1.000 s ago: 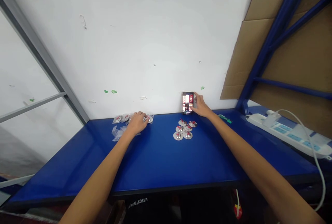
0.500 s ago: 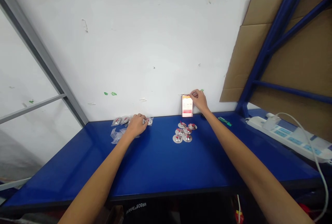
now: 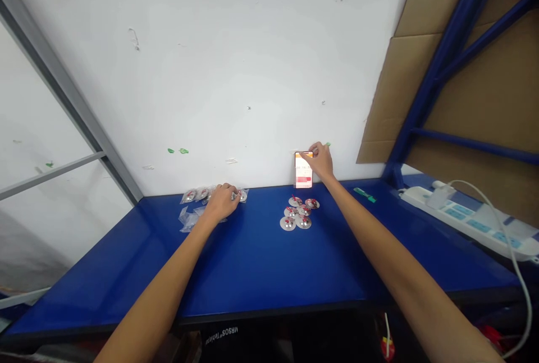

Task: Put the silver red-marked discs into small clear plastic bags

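At the back of the blue table, a lit smartphone stands upright against the wall. My right hand grips its upper right corner, thumb over the front of the screen and fingers by the top edge. Farther left, my left hand lies with curled fingers over a row of clear-bagged round metal pieces; its fingertips and whatever they pinch are partly hidden. Crumpled clear plastic bags lie below that row. Several unbagged shiny metal discs with red bits sit clustered in front of the phone.
A green object lies right of my right forearm. At the right edge stands a white power strip with a plugged-in charger and a cable. A blue metal frame and cardboard rise behind it.
My right hand has shifted slightly, and its thumb now reaches across the top of the phone screen. The left hand stays over the bagged pieces.
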A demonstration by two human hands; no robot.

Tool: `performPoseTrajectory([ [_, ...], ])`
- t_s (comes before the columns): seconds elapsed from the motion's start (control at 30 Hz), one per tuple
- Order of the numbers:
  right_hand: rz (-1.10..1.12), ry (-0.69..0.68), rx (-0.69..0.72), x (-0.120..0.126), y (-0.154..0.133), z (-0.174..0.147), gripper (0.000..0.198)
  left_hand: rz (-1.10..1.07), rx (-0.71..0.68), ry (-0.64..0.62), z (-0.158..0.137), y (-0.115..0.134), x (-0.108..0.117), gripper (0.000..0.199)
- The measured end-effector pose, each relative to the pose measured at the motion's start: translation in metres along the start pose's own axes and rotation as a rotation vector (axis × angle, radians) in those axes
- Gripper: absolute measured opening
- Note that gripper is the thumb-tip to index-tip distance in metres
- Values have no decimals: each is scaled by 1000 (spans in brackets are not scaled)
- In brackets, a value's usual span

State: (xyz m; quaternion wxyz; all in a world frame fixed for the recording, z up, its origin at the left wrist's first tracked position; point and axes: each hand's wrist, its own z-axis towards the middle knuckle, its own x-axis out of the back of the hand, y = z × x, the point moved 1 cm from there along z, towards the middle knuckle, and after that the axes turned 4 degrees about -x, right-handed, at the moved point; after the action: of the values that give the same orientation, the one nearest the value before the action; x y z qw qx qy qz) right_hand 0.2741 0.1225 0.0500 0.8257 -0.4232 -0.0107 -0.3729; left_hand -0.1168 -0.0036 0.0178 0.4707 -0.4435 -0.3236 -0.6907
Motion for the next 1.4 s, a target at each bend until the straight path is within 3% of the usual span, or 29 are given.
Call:
performPoseTrajectory([
  [0.27,139,-104,100,7,19,5,23,-12,4,15,1,-1,0,32],
  [0.4,180,-153,124,8,30,7,25,-16,2,13,0,0,0,31],
  [1.13,230,-181,190,11,37,9,27,-26,-10,31,0,0,0,33],
  [1.4,170,-253,234,13,43,10,47,-49,-2,32,0,1,0,30],
])
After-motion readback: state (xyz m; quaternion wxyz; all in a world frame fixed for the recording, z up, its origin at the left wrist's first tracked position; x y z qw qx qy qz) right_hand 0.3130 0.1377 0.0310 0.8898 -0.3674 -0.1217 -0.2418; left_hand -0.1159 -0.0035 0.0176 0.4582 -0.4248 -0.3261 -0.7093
